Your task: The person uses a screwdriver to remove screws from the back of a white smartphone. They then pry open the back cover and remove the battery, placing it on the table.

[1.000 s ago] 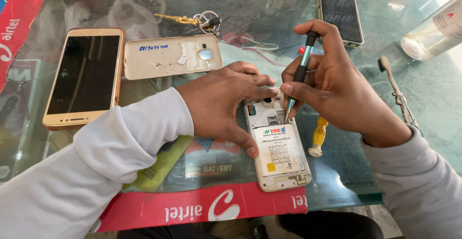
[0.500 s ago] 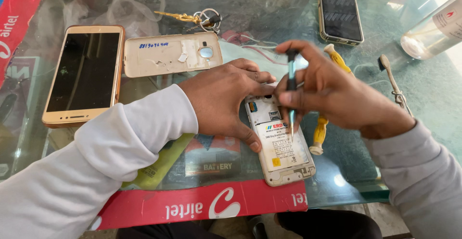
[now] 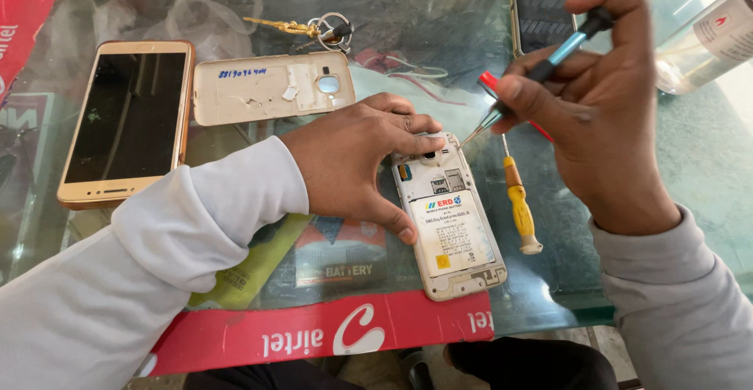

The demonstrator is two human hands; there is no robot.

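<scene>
1. Our left hand (image 3: 357, 158) lies flat over the top left of an opened phone (image 3: 451, 217), fingers spread and pressing it onto the glass bench (image 3: 690, 162), thumb along its left edge.
2. Our right hand (image 3: 596, 100) is curled tightly around a blue-handled screwdriver (image 3: 541, 67), held slanting, its tip just above the phone's top right corner, near the camera.
3. The phone lies back-up with its cover off and a white battery showing, near the front edge of the bench.
4. A yellow screwdriver (image 3: 518, 202) lies just right of the phone.
5. A gold back cover (image 3: 271, 88) and a gold phone (image 3: 125, 123), screen up, lie to the left.
6. Keys (image 3: 310, 27) and a dark phone (image 3: 540, 9) lie farther back.
</scene>
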